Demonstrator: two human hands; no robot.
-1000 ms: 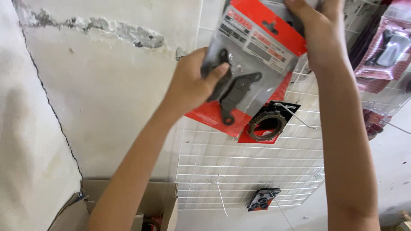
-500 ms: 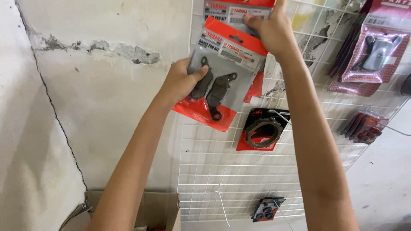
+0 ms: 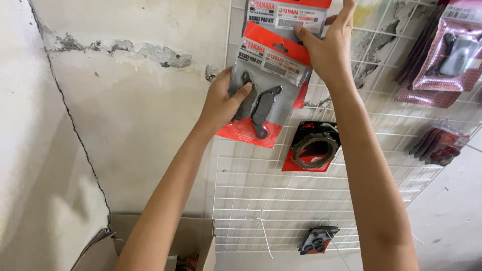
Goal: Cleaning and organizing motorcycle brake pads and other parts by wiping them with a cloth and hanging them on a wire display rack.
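1. Cracked plaster wall (image 3: 125, 115) w/ white wire grid panel (image 3: 261, 190) is seen; brown cardboard box (image 3: 196, 238) sits well below the grips.
2. Red-and-clear blister pack of dark brake pads (image 3: 263, 95) is pinched by left hand (image 3: 221, 103) at its left edge, against the grid.
3. Top of a second like pack (image 3: 288, 15), cut off by frame, is pinched by right hand (image 3: 331, 50).
4. Bare grid is left below both grips.

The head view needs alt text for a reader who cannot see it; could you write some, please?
Two bare hands hold a red-and-clear blister pack of brake pads against a white wire grid panel: left hand gripping its side, right hand at its top. More packaged parts hang nearby.
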